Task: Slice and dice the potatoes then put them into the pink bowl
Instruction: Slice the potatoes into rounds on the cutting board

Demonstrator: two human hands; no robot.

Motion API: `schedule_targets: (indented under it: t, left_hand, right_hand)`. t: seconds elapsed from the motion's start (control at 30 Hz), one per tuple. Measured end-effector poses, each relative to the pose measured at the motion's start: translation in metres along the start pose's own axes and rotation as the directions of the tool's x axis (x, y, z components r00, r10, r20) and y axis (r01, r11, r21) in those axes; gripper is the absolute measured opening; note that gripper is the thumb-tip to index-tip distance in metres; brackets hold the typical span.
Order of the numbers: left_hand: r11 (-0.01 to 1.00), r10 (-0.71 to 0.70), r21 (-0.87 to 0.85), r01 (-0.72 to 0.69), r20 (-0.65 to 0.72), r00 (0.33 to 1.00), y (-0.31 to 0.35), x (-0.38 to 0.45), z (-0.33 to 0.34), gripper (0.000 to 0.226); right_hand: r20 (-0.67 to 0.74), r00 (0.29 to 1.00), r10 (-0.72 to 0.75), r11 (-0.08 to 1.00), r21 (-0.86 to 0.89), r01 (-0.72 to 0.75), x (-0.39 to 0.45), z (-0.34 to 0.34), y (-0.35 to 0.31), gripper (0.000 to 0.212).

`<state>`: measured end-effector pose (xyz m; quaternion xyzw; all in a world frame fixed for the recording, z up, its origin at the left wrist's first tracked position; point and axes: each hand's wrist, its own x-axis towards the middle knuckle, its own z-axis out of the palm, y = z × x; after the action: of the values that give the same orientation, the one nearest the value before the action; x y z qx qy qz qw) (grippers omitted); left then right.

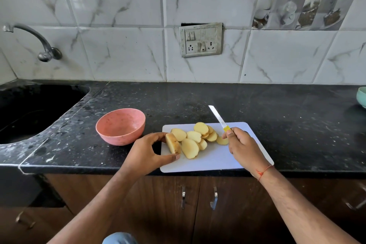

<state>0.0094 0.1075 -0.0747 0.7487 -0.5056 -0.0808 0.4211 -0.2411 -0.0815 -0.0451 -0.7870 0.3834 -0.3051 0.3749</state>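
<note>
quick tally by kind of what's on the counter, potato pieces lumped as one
Bowls: 2, pink bowl, teal bowl at the right edge
Cutting board: 1
Knife: 1
Potato pile: 1
Total: 5

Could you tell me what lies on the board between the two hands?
In the head view, potato slices lie fanned on the white cutting board between the left hand and right hand.
</note>
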Motion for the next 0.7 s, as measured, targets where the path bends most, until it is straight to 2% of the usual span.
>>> schedule_targets:
  t: [0.13,0.23,0.3,0.5,0.7]
  left_hand:
    - [1.000,0.018,-0.001,-0.018,-0.031,0.999,0.004,-0.002,0.002,0.061]
    - [0.999,0.030,-0.013,-0.030,-0.040,0.999,0.005,-0.002,0.003,0.056]
    - [0.999,0.034,-0.023,-0.035,-0.046,0.998,0.005,-0.003,0.002,0.054]
    - [0.999,0.038,-0.004,-0.038,-0.051,0.998,0.004,-0.002,0.002,0.060]
    - [0.999,0.036,0.023,-0.035,-0.055,0.998,0.001,-0.001,0.003,0.067]
  right_hand:
    - [0.084,0.991,-0.107,0.974,-0.191,0.122,-0.023,0.016,-0.035,0.031]
    - [0.115,0.970,-0.214,0.860,-0.449,0.243,-0.041,0.038,-0.060,0.030]
    - [0.131,0.966,-0.223,0.810,-0.526,0.258,-0.049,0.050,-0.071,0.027]
    - [0.156,0.973,-0.169,0.778,-0.585,0.229,-0.059,0.067,-0.083,0.024]
    - [0.158,0.967,-0.200,0.745,-0.617,0.255,-0.063,0.075,-0.084,0.024]
